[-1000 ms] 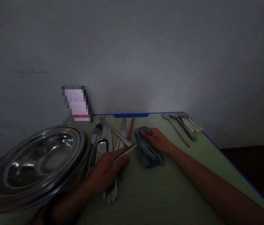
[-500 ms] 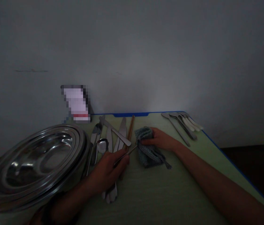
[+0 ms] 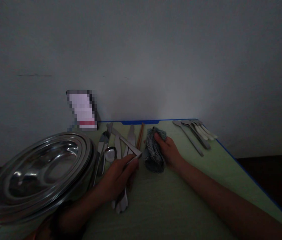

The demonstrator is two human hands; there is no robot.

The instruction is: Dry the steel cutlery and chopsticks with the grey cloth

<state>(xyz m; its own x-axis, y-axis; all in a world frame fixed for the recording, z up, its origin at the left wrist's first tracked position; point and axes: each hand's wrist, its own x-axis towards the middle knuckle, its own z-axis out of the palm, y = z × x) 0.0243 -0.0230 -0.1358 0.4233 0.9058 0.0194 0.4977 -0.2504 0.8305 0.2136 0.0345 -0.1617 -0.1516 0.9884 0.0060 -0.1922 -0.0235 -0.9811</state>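
My left hand (image 3: 118, 175) is closed on a thin metal piece of cutlery (image 3: 132, 160); its working end is hidden, so its kind cannot be told. To the right, my right hand (image 3: 169, 151) grips a bunched grey-green cloth (image 3: 153, 155), thumb on top. A small gap seems to lie between cloth and cutlery. Under and behind my left hand lie several table knives (image 3: 131, 135) and a spoon (image 3: 110, 154), partly covered by it. A pair of wooden chopsticks (image 3: 140, 135) rests just beyond my fingers.
Stacked steel basins (image 3: 87, 143) fill the table's left side. A blurred phone-like screen (image 3: 82, 110) leans on the wall (image 3: 141, 60). Several spoons and white-handled cutlery (image 3: 202, 131) lie at the back right of the blue-edged table (image 3: 181, 206).
My right hand has drawn the cloth off the cutlery's end and turned it, so it now hangs more upright. My left hand has stayed nearly in place.
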